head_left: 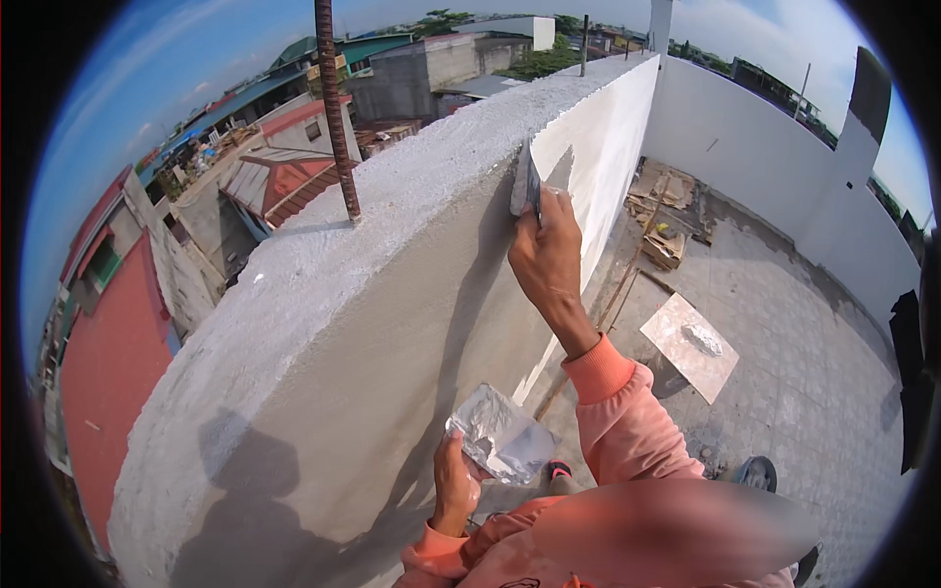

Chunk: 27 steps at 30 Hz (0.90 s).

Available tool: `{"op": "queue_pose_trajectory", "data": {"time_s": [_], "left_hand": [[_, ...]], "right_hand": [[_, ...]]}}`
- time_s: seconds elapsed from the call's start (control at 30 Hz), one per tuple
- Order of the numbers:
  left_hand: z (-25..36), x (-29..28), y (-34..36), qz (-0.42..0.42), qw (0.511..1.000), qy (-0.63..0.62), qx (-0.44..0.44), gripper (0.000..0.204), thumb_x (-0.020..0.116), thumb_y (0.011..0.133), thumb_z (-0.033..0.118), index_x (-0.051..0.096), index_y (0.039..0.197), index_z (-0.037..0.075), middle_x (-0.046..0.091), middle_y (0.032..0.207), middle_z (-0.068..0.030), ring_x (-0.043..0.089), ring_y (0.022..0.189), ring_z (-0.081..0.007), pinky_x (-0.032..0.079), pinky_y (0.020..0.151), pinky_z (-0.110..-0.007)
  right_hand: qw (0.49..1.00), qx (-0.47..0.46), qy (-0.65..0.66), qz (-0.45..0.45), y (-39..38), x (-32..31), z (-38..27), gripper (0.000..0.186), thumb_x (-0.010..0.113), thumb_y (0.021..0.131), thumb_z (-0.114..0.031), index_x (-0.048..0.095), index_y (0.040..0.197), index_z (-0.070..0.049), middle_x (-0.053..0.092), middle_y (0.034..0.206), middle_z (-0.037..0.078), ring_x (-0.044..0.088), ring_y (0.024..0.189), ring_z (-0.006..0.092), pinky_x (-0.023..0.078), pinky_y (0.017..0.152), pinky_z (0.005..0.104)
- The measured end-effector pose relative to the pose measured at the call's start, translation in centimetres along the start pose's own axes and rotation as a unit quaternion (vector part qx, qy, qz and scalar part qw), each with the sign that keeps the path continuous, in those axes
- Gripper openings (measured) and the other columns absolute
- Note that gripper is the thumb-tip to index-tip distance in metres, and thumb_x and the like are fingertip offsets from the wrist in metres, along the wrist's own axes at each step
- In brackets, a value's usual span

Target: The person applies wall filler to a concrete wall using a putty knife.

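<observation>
My right hand (pixel 549 250) is closed round the handle of a putty knife (pixel 525 181). Its blade lies against the upper side of a parapet wall (pixel 392 323), just under the rough top edge, where grey plaster meets a white skim coat (pixel 610 122). Lower down, my left hand (pixel 457 482) grips a flat metal plate (pixel 510 438) by its left edge. White putty (pixel 480 431) is heaped on that plate. The hidden underside of the plate keeps some of my left fingers out of sight. Both sleeves are orange.
A rusty rebar (pixel 335 108) sticks up from the wall top. Beyond the wall, roofs (pixel 113 363) lie below. On the tiled floor to the right are a board (pixel 676 343) with putty on it, flattened cardboard (pixel 667 245) and a dark bucket (pixel 757 474).
</observation>
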State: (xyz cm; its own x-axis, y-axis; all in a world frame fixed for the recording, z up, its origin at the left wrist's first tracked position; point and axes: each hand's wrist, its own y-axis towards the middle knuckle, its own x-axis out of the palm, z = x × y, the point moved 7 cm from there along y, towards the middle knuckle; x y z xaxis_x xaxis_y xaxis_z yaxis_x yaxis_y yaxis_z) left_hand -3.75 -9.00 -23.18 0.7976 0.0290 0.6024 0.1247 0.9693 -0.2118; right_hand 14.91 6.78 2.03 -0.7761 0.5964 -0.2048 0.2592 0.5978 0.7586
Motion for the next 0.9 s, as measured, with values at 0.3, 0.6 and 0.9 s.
{"op": "queue_pose_trajectory", "data": {"time_s": [0.3,0.6,0.9], "left_hand": [[-0.3,-0.7,0.7,0.013,1.0,-0.007,-0.026,0.051,0.043,0.102,0.036,0.046,0.136,-0.002,0.06,0.129,-0.0181,0.065,0.114,-0.0318,0.058,0.089,-0.045],[-0.1,-1.1,-0.9,0.033,0.999,-0.002,-0.034,0.05,0.049,0.101,0.042,0.047,0.133,0.003,0.06,0.122,-0.0112,0.065,0.106,-0.0233,0.057,0.08,-0.034],[2.7,-0.4,-4.3,0.158,0.85,0.423,0.272,0.051,0.047,0.103,0.04,0.045,0.139,0.003,0.057,0.128,-0.0112,0.06,0.113,-0.0215,0.052,0.09,-0.031]], "right_hand": [[0.998,-0.063,-0.011,0.005,-4.4,1.6,-3.6,0.06,0.052,0.077,0.011,0.048,0.136,0.007,0.053,0.104,0.022,0.054,0.096,0.0373,0.046,0.086,0.0436],[0.993,-0.109,-0.047,-0.02,-9.8,2.5,-10.9,0.078,0.059,0.068,0.009,0.042,0.143,0.006,0.054,0.113,0.023,0.054,0.1,0.0384,0.047,0.086,0.0448],[0.971,-0.137,0.139,-0.137,-13.8,-0.6,-16.3,0.072,0.059,0.067,0.013,0.044,0.138,0.013,0.056,0.12,0.027,0.057,0.106,0.0401,0.05,0.086,0.042]]}}
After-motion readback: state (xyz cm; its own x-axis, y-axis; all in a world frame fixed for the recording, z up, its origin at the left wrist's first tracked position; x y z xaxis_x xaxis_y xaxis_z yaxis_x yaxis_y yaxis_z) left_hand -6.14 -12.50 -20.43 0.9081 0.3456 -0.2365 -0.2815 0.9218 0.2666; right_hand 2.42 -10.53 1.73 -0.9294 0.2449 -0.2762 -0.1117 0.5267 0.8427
